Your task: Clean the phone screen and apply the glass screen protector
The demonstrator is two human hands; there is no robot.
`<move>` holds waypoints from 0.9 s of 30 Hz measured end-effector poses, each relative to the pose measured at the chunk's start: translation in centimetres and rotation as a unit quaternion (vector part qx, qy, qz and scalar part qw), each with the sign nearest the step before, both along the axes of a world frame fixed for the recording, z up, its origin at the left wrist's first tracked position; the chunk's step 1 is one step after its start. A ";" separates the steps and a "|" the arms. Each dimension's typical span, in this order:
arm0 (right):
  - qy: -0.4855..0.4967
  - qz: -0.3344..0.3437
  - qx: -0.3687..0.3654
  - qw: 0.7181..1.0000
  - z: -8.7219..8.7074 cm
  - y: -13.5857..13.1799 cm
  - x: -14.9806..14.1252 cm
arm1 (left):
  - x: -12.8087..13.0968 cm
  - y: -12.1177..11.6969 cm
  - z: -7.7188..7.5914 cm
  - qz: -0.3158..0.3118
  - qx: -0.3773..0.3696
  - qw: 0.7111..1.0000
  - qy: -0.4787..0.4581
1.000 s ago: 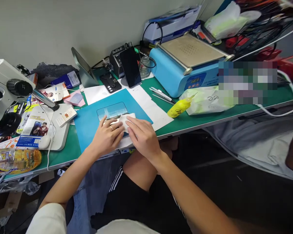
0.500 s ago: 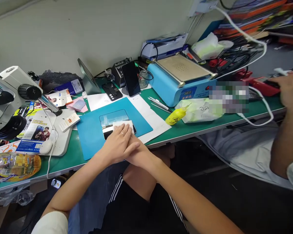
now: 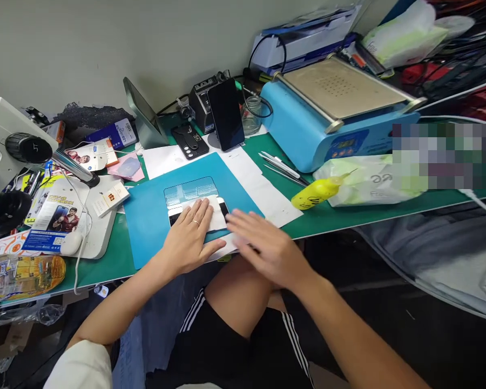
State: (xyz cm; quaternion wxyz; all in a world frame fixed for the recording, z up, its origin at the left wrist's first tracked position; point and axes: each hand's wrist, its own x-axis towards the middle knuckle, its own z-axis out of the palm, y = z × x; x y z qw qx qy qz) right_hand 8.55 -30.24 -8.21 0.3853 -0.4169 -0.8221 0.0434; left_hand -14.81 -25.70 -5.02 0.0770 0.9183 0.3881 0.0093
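On the blue mat (image 3: pixel 146 216) lies a phone (image 3: pixel 224 208), its dark ends showing beside a white wipe or piece of paper (image 3: pixel 216 215). My left hand (image 3: pixel 190 232), with a ring, rests flat on the white piece, its fingers stretched out. Off the phone's right end hovers my right hand (image 3: pixel 269 246), fingers extended and slightly blurred, holding nothing visible. A clear thin sheet with a dark outline (image 3: pixel 191 188) shows along the phone's far side; I cannot tell whether it is attached.
Behind the mat a phone (image 3: pixel 225 116) leans on a stand. To the right are tweezers (image 3: pixel 281 166), a yellow bottle (image 3: pixel 316 193), a plastic package (image 3: pixel 372 181) and a blue heating-plate machine (image 3: pixel 303 127). At left stand a microscope (image 3: pixel 20 146) and a drink bottle (image 3: pixel 24 275).
My right hand has come away from my left hand and moved right. The left hand stays on the white piece. The view has shifted, and the person at right is no longer visible.
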 end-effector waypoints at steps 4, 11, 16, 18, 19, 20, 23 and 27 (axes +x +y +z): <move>-0.003 -0.041 -0.045 0.998 -0.2 3.7 3.0 | -0.8 -0.6 0.5 -0.008 -0.007 0.999 0.031; -0.059 -0.049 -0.091 0.993 -1.6 4.7 3.3 | 2.4 2.0 0.7 -0.104 -0.023 0.994 0.018; -0.097 -0.033 -0.073 0.992 -1.4 4.6 3.7 | -0.2 2.6 1.4 -0.144 -0.020 0.989 0.029; -0.111 -0.038 -0.074 0.990 -1.1 4.6 3.8 | -1.4 2.8 1.9 -0.176 -0.020 0.983 0.047; -0.117 -0.046 -0.076 0.989 -1.0 4.6 3.7 | -1.8 2.9 2.1 -0.188 -0.017 0.981 0.056; -0.123 -0.053 -0.076 0.988 -0.9 4.6 3.6 | -2.1 3.0 2.2 -0.198 -0.013 0.978 0.062; -0.150 -0.058 -0.076 0.984 -0.8 4.4 3.4 | -2.1 3.0 2.2 -0.209 -0.010 0.976 0.057; -0.175 -0.039 -0.086 0.980 -0.3 4.3 3.6 | -2.0 2.2 2.3 -0.190 -0.017 0.979 0.067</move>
